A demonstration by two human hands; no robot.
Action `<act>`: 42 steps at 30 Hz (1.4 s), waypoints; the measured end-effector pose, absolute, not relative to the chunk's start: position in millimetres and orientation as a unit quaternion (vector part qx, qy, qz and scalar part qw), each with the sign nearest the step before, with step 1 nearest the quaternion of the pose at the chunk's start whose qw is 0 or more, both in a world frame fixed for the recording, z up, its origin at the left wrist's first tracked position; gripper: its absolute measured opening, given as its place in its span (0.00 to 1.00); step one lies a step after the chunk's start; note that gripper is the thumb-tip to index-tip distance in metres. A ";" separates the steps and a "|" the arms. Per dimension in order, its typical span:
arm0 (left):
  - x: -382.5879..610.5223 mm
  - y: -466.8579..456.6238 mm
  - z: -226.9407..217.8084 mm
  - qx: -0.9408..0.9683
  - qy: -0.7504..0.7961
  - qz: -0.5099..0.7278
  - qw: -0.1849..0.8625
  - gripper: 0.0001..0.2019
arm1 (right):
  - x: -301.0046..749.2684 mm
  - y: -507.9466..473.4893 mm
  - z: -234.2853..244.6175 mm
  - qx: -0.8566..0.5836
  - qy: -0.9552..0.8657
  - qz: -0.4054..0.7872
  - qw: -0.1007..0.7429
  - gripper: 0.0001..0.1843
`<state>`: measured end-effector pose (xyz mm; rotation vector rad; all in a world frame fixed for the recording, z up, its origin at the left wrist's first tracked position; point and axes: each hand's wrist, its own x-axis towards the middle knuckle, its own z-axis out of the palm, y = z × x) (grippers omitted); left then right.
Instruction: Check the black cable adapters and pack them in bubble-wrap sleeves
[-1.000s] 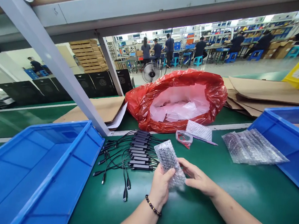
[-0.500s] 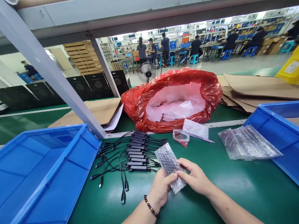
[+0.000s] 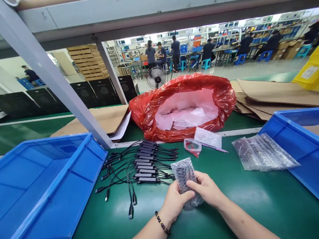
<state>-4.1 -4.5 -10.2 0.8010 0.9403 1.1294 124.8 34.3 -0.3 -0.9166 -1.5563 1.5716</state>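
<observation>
Both of my hands grip one clear bubble wrap pouch (image 3: 183, 173) above the green tabletop. My left hand (image 3: 173, 202), with a beaded bracelet at the wrist, is closed round its lower left side, thumb lying across the front. On the right edge, my right hand (image 3: 205, 188) pinches it with the thumb in front. Something dark shows through the plastic, but I cannot make out what. Just left of the hands lies a row of dark adapter cables (image 3: 147, 163), their leads trailing left and right. Several more bubble wrap pouches (image 3: 264, 153) lie overlapped at the right.
An open red plastic bag (image 3: 145, 114) with white sheets inside stands behind. Before it lie a tape roll (image 3: 193, 146), a pen (image 3: 215, 148) and a bubble wrap piece (image 3: 208, 137). Blue bins stand left (image 3: 67, 186) and right (image 3: 299, 143). A metal post (image 3: 54, 69) rises at left.
The pouch has moved slightly right and now stands more upright, its face turned toward me. My right thumb has shifted up onto its front. Both hands still hold it.
</observation>
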 end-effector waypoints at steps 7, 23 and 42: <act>-5.6 -1.0 -11.3 0.354 0.420 0.478 0.685 0.18 | 124.5 35.9 -1.2 -0.390 -0.630 0.547 0.389 0.11; -5.3 -7.7 -11.0 0.407 0.445 0.315 0.733 0.25 | 244.7 116.5 11.3 -0.788 -0.582 -0.072 0.186 0.27; -5.0 -9.5 -3.6 0.447 0.452 0.291 0.715 0.25 | 268.2 120.2 -9.0 -0.801 -0.577 -0.138 0.082 0.17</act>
